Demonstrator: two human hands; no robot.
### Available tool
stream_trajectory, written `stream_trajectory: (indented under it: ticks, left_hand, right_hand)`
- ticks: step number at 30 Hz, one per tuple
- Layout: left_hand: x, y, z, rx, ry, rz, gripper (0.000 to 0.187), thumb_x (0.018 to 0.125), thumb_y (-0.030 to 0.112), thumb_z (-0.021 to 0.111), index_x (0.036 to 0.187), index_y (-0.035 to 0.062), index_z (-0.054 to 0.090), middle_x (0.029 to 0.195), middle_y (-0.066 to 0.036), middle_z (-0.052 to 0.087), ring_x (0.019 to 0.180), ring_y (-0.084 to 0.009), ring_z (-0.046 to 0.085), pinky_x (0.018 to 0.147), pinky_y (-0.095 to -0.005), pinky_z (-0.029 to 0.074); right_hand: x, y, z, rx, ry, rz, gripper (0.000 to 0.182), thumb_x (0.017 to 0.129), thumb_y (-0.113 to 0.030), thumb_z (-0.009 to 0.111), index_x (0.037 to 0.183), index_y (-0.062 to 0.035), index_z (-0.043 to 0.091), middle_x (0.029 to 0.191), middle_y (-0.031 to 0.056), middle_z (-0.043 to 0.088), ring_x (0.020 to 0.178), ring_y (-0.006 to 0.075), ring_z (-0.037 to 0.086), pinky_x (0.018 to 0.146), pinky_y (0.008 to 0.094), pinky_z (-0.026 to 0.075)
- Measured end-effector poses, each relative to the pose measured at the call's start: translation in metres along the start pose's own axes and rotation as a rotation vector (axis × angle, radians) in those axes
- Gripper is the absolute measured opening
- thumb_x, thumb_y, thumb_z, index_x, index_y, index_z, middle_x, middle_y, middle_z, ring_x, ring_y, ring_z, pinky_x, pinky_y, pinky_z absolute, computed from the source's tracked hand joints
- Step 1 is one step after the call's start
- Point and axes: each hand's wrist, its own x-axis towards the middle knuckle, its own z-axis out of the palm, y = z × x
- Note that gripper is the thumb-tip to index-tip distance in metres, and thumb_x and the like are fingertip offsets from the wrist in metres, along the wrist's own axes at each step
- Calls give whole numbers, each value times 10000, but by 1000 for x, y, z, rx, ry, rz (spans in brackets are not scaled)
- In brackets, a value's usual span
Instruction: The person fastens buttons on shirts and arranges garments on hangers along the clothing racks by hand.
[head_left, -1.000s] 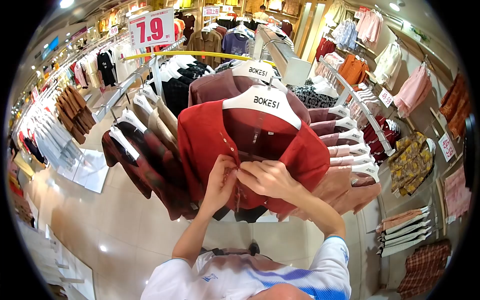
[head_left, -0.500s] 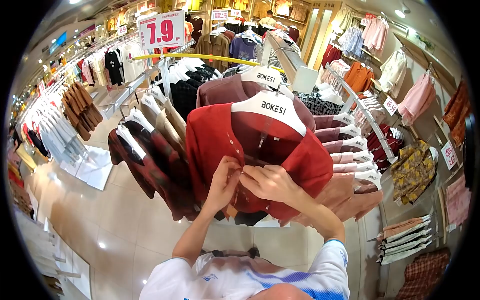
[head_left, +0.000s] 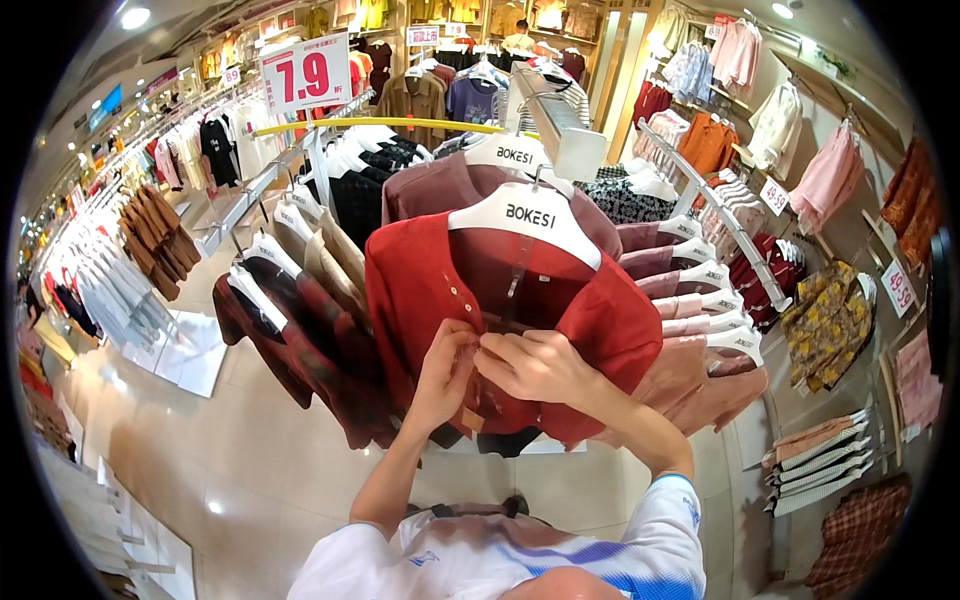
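**Q:** Hands first: what are yours doing?

**A:** Your left hand and right hand meet at the front opening of a red shirt. Both pinch the fabric at the button line, fingertips touching each other at the middle. Neither is loose; each grasps the shirt's edge.

**Q:** Where is the shirt?

**A:** It hangs straight ahead of you, at the front of a rack, on a white hanger printed BOKESI. The top of the shirt is open; a few small buttons run down its left edge, above your left hand.

**Q:** What is around it, biggest things first?

**A:** You stand in a clothes shop with a pale shiny floor. Long rails of garments fill the left side and the far wall. Just behind the red shirt hangs a mauve shirt on a second white hanger. To your left, dark red plaid shirts hang close together. To your right, a row of pink tops slopes down a rail. Farther right are folded clothes on shelves. A yellow bar crosses behind the rack. Above it, a white sign reads 7.9 in red. Small price tags dot the right wall.
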Motion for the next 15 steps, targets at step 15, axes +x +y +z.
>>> stream_trajectory:
  ticks: [15]
  left_hand:
    - [-4,10,-8,-224,-91,-41,201,932,-110,494,1113,-23,507,1098,-81,454,927,-139,522,820,-241,432]
  right_hand:
    - [1,1,-7,158,-62,152,229,762,-135,633,986,-87,634,855,31,587,581,146,617,441,288,481]
